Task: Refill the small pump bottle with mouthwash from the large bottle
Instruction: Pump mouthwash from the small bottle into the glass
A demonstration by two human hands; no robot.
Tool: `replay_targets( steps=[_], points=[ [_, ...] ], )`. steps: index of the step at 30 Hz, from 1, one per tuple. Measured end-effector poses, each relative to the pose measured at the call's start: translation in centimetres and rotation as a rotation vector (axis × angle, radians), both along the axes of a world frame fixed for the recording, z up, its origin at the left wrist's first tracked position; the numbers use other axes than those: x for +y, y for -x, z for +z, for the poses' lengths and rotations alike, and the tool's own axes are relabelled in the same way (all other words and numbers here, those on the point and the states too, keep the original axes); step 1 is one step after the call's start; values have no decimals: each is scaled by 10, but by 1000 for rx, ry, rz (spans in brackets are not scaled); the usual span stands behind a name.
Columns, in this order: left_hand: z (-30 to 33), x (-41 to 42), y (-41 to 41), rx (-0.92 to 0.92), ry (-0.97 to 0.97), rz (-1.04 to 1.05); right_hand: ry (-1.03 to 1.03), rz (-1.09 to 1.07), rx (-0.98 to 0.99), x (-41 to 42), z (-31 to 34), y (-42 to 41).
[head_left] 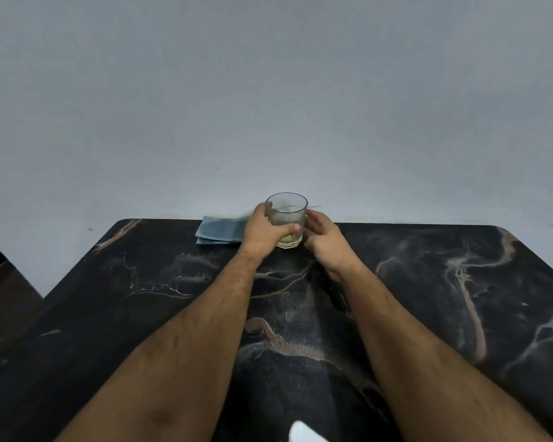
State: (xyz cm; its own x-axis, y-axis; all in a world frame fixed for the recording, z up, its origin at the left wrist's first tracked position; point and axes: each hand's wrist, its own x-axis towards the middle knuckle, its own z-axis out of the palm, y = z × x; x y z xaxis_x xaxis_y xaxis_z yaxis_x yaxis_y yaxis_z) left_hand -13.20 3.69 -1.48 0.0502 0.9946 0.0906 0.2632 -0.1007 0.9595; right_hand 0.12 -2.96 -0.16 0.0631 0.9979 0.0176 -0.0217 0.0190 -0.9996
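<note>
Glass tumbler [287, 220], clear and thick-based, stands upright at the far edge of the dark marbled tabletop [428, 314], holding a little pale liquid. Left hand [265, 229] forms the grip, thumb and fingers curled round the wall; right hand [324, 242] sits just beside it, fingers loosely curled, holding nothing. Judged rigid, smooth, breakable and fairly light, the tumbler is best taken round its mid-wall. Neither pump bottle nor large bottle is in view. Count: one tumbler, one folded blue cloth [219, 231], two hands, one unidentifiable white object [304, 433] at the bottom edge
</note>
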Motion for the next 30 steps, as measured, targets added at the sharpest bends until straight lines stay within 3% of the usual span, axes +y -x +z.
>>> replay_targets(
  steps=[4, 7, 14, 19, 23, 30],
  points=[
    [9, -46, 12, -30, -48, -29, -21, 25, 26, -43, 0, -4],
    [10, -87, 24, -33, -85, 8, -25, -13, -59, -88, -1, -6],
    [1, -175, 69, -130, -31, 98, 28, -85, -121, -207, -23, 2],
    [3, -225, 93, -115, -39, 114, 3, 34, -107, -269, -18, 16],
    [2, -255, 101, -107, -36, 99, 20, 196, -134, -299, -4, 29],
    [-1, -291, 100, -113, -61, 102, -41, 146, -202, -310, 15, 53]
  ],
)
